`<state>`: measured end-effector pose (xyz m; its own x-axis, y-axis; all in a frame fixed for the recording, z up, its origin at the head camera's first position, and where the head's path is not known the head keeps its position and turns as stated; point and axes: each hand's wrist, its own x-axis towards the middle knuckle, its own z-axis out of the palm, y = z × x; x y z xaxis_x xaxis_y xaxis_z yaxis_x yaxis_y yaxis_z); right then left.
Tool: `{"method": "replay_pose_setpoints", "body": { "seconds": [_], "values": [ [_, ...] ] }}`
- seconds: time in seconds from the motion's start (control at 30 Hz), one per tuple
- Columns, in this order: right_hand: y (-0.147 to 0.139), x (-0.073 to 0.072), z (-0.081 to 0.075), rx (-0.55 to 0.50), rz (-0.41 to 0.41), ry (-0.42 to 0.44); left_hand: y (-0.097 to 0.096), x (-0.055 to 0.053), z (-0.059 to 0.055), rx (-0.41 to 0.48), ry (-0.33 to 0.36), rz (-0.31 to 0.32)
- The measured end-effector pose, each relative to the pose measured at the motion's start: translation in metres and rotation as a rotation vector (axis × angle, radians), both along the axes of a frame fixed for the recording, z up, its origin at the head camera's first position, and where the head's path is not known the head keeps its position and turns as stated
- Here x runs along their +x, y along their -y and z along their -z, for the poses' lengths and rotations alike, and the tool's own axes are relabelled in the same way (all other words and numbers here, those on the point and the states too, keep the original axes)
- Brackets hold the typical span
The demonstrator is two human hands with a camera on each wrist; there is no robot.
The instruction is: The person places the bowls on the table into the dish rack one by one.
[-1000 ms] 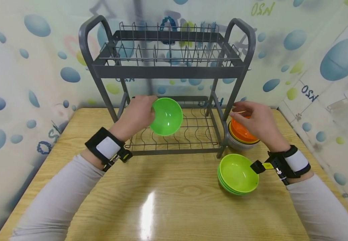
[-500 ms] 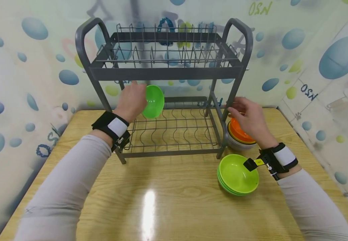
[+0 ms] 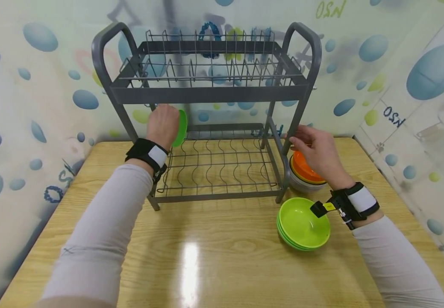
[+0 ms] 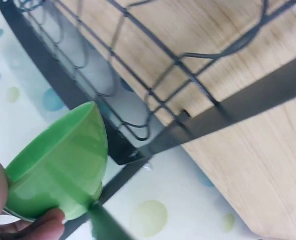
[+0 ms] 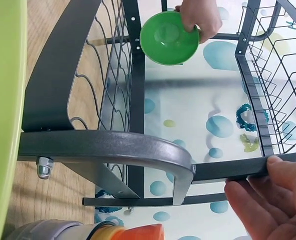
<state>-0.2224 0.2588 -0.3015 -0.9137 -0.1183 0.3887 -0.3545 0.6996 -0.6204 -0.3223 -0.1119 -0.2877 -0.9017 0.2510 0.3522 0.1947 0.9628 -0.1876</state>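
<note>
My left hand [image 3: 163, 125] grips a green bowl [image 3: 182, 128] by its rim, inside the left part of the dish rack's lower level. The bowl is tipped on its side above the wire tier, as the left wrist view shows its outer wall [image 4: 70, 167]. Seen from the right wrist, the inside of that bowl [image 5: 169, 37] faces the camera. My right hand [image 3: 316, 149] holds the right front post of the grey dish rack [image 3: 210, 94], thumb on one side and fingers on the other [image 5: 253, 200].
Right of the rack stands a stack of bowls, an orange bowl [image 3: 304, 167] on top. In front of it, a stack of lime-green bowls [image 3: 304, 223] sits on the wooden table [image 3: 237, 265]. A patterned wall [image 3: 360, 64] rises behind the rack.
My left hand has carried the green bowl left and deeper into the rack, turning it until its rim shows nearly edge-on. My right hand has shifted slightly left onto the post.
</note>
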Motion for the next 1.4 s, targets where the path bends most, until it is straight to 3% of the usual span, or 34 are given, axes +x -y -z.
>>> {"method": "replay_pose_setpoints", "body": {
  "seconds": [0.2,0.4,0.7,0.9,1.07,1.4],
  "values": [
    [0.001,0.001,-0.001,0.029,0.009,0.001,-0.001,-0.006,0.01,-0.023,0.011,-0.036],
    [0.001,0.001,-0.002,0.023,0.01,0.004,-0.013,-0.007,0.016,-0.131,0.039,-0.067],
    [0.003,0.003,-0.004,0.037,0.012,0.006,-0.014,-0.006,0.033,-0.21,0.002,-0.142],
    [0.003,0.003,-0.005,0.044,0.01,0.014,-0.012,-0.005,0.04,-0.15,-0.004,-0.132],
    [0.003,0.002,-0.003,0.049,0.004,0.012,-0.011,-0.005,0.041,-0.034,0.046,-0.132],
    [0.002,0.002,-0.002,0.053,0.017,-0.003,-0.001,-0.006,0.041,0.117,0.03,-0.195]
  ]
}}
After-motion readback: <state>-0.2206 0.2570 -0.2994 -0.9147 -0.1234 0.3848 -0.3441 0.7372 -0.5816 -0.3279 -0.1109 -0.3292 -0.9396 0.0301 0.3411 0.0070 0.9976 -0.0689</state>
